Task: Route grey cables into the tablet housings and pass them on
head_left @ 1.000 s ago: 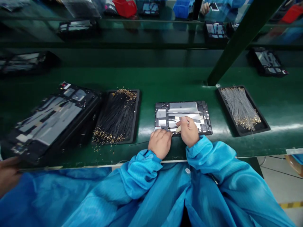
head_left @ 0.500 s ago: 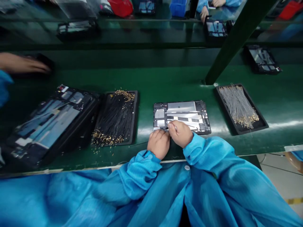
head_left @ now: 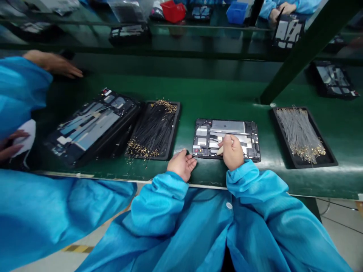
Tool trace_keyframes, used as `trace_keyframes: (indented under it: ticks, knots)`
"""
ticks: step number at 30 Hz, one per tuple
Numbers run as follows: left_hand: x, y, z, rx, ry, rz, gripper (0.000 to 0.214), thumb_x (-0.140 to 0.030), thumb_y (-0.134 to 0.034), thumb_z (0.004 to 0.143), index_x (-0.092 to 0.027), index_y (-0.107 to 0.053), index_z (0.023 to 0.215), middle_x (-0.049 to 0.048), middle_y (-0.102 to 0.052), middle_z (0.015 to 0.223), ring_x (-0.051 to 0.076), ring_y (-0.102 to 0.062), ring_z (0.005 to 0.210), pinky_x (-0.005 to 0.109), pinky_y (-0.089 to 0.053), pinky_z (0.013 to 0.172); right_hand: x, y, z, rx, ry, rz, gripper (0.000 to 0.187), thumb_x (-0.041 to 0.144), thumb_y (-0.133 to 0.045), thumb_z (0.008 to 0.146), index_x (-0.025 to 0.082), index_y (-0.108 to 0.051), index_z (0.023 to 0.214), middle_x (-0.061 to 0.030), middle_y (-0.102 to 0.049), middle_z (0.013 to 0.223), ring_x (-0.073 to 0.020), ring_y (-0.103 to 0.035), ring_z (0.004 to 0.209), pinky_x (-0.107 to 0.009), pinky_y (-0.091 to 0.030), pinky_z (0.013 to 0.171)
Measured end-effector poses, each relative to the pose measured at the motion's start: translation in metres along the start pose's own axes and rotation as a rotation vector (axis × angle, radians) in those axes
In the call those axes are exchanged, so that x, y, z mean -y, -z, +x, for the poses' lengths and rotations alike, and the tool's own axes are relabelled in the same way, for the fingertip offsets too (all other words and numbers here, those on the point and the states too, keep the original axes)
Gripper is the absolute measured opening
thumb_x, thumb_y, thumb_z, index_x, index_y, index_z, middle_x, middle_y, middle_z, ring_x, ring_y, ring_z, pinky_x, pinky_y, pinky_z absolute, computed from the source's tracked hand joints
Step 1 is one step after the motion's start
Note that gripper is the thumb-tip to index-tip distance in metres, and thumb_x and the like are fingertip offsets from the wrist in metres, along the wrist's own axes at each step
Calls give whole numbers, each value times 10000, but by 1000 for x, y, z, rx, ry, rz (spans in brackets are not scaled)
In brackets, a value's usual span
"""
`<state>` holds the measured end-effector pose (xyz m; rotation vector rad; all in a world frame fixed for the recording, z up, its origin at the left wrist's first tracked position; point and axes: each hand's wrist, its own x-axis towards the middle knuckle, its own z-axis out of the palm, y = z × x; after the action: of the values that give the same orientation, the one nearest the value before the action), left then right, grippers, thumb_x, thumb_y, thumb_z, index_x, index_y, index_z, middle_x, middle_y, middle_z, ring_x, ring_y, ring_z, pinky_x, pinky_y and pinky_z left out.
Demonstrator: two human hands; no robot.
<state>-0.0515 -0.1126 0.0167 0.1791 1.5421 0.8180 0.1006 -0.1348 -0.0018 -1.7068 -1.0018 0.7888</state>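
Note:
An opened tablet [head_left: 234, 126] lies flat in front of me, its battery cells, flex strips and boards showing. My right hand [head_left: 233, 153] is closed around a beige pointed stick [head_left: 220, 150], like a plastic spudger, whose tip is over the tablet's near inner part. By the tablet's near left corner, my left hand [head_left: 182, 165] rests palm up with fingers loosely curled and apart; I see nothing in it. A black tray [head_left: 178, 121] of black antenna cables [head_left: 151, 128] with gold ends is left of the tablet. Grey cables [head_left: 297, 126] fill another tray [head_left: 316, 165] on the right.
Stacked opened tablets [head_left: 93, 124] stand at the left, beside a co-worker's hand [head_left: 58, 65]. A green post [head_left: 283, 71] rises behind the right tray. More tablets [head_left: 336, 79] lie farther back, with a red bin [head_left: 173, 11] and a blue bin [head_left: 237, 12] beyond.
My hands, together at the tablet's near edge before, are now apart. The left has drawn back and turned palm up; the right has moved over the tablet with the stick showing. The view has shifted.

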Motion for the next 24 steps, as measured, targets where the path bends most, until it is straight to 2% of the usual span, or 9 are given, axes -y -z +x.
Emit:
trace_keyframes:
  ticks: [5,8,10,12,14,16,18,21,24]
  knots:
    - [-3,1,-3,-30,-170,40,71,-210,-510,776,-166,-463,747,-33,-489,588,61,-487,416,179,-430,414,-2,1,2,-39,3,-26,442,552,-315,816,185,-521,950,-12,-620,673,-161,-614,671,-278,-452,631]
    - [11,14,-15,81,-281,166,110,-235,-537,739,-158,-460,721,-15,-522,626,69,-508,445,180,-439,404,2,3,3,4,-7,-68,440,548,-321,816,192,-539,956,-10,-630,685,-160,-611,669,-283,-455,646]
    - [21,23,-21,168,-229,254,131,-249,-554,714,-159,-460,732,-18,-521,603,74,-503,439,182,-437,390,8,4,6,75,-28,-151,420,534,-349,811,206,-557,973,-9,-646,714,-162,-611,693,-285,-458,666]
    - [29,28,-23,191,-155,282,133,-245,-556,704,-163,-463,750,-26,-511,580,73,-499,434,181,-439,393,19,3,9,195,-8,-313,364,477,-386,816,220,-574,993,-18,-664,814,-168,-610,777,-287,-452,717]
    - [33,29,-23,173,-129,255,120,-239,-543,709,-168,-462,761,-30,-507,580,71,-500,434,183,-442,401,31,0,12,395,130,-534,301,389,-415,826,215,-594,994,-37,-656,930,-175,-588,884,-286,-425,790]
    - [33,28,-21,161,-135,218,111,-236,-534,715,-170,-461,767,-32,-504,582,69,-499,428,183,-442,401,42,-6,14,600,347,-758,282,350,-442,824,188,-611,982,-72,-636,988,-195,-557,955,-292,-393,838]
    - [31,26,-20,168,-137,196,117,-238,-539,715,-170,-461,770,-34,-499,577,67,-495,424,182,-443,402,49,-12,16,725,495,-947,313,384,-458,818,163,-618,972,-107,-623,987,-224,-540,973,-310,-385,839]
    - [29,26,-20,182,-125,166,111,-230,-537,721,-171,-460,775,-33,-498,577,67,-499,434,185,-456,416,50,-19,18,749,520,-1110,378,440,-422,827,158,-611,992,-123,-608,991,-244,-541,958,-323,-391,808]
    - [29,27,-20,189,-108,142,96,-222,-524,734,-170,-460,784,-30,-501,583,67,-503,445,191,-466,430,46,-20,23,732,536,-1117,393,420,-343,863,168,-617,989,-115,-619,985,-237,-554,939,-318,-393,798]
